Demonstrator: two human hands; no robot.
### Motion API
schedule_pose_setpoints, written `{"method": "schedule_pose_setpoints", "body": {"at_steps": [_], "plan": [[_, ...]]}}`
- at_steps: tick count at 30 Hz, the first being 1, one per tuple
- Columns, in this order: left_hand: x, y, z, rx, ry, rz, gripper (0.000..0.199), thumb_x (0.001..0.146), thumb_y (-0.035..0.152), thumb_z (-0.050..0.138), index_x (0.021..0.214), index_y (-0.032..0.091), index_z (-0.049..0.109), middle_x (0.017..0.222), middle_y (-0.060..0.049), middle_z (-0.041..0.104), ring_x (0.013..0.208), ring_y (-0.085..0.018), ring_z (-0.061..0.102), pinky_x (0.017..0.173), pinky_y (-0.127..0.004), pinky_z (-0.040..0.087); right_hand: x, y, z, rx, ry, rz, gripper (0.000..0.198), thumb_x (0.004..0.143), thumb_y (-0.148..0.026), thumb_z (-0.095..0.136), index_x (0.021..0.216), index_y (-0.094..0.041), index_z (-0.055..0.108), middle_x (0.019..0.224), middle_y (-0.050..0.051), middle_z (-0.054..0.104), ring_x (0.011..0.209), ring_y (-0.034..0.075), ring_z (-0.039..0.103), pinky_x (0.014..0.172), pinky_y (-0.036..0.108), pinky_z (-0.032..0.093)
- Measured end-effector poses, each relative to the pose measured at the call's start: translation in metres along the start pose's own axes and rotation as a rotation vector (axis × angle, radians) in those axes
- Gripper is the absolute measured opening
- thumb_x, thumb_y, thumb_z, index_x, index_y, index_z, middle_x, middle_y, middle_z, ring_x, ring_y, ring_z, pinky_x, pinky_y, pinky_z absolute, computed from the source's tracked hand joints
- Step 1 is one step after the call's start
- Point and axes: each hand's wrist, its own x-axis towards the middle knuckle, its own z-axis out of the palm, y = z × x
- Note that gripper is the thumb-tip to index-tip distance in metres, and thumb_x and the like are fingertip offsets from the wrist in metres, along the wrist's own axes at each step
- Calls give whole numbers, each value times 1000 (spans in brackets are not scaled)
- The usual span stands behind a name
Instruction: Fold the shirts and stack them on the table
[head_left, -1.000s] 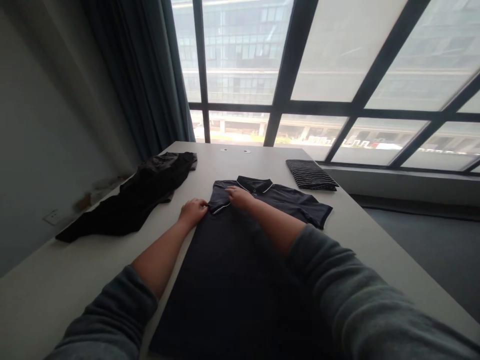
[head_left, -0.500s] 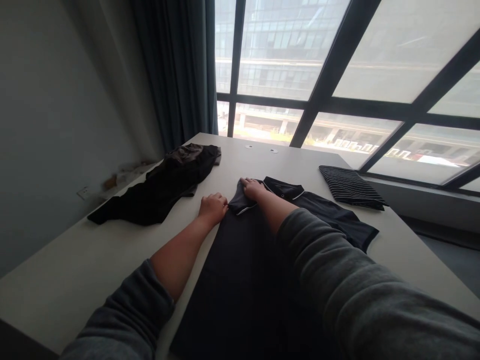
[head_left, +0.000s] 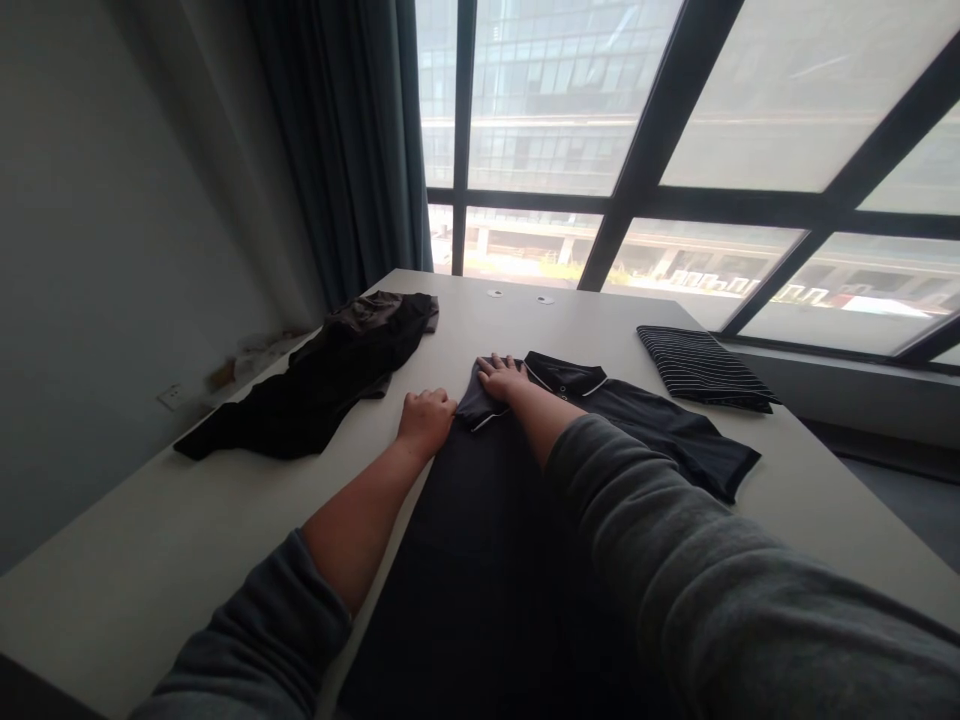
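A dark polo shirt (head_left: 480, 530) lies spread on the white table, its collar toward the window. White piping edges the collar and the left sleeve, which is folded in over the body. On that folded sleeve rests my right hand (head_left: 502, 377), palm down with its fingers spread. My left hand (head_left: 426, 422) is at the shirt's left edge, beside the sleeve's end, its fingers curled closed on the shirt's edge. My right forearm covers part of the shirt's middle.
Crumpled black clothing (head_left: 322, 385) lies on the table's left side. A folded black garment with white stripes (head_left: 705, 368) sits at the right edge. Two small white discs (head_left: 545, 300) are near the back of the white table (head_left: 225, 560). Windows and a dark curtain (head_left: 352, 150) stand behind.
My right hand's fingers have spread wider over the folded sleeve. My left hand stays at the shirt's edge. The view has shifted slightly.
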Motion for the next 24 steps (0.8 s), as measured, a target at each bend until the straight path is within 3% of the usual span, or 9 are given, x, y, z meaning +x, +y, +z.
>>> {"method": "schedule_pose_setpoints", "body": {"at_steps": [5,9,14,16,19,21,24], "plan": [[0,1,-3,0,7,-24,29,104,32,52,102,20,78,111,-15,72,105,-30,67,87,-44,42,-13,-5,-2,-21,135,-64,66,111,-54,26,172,-30,23,180,9,9,164,40,6,126,71,9],[-6,9,-14,17,24,-104,37,106,37,46,104,16,77,110,-16,72,101,-30,69,85,-43,45,-46,-8,0,-41,231,-145,64,111,-48,32,170,-21,31,179,12,16,165,36,9,130,63,13],[-19,27,-18,58,-80,-198,40,101,42,59,128,14,68,122,-17,72,110,-32,69,92,-42,50,-114,-11,15,-67,210,-460,58,112,-47,37,166,-28,41,178,9,23,165,35,15,130,64,15],[-23,31,-13,72,-70,-115,48,102,37,58,144,14,59,145,-20,63,129,-34,62,103,-44,48,-139,-10,24,-71,157,-555,59,112,-49,38,167,-27,39,176,10,26,164,35,20,130,64,16],[-24,32,-1,30,-129,106,57,106,35,48,161,17,45,170,-15,42,154,-30,40,121,-46,37,-164,-5,34,-66,97,-614,66,111,-49,42,170,-21,32,176,14,25,163,35,23,131,61,18],[-23,31,6,8,-215,167,60,108,38,42,164,18,40,173,-12,37,159,-28,34,125,-47,34,-172,1,37,-55,91,-642,67,111,-49,44,170,-21,31,177,13,23,163,34,22,132,58,17],[-22,30,13,24,-250,138,61,108,40,42,164,18,41,172,-13,38,158,-29,36,123,-49,38,-177,13,36,-31,98,-611,65,111,-50,45,169,-23,35,177,12,22,164,31,21,133,56,14]]}}
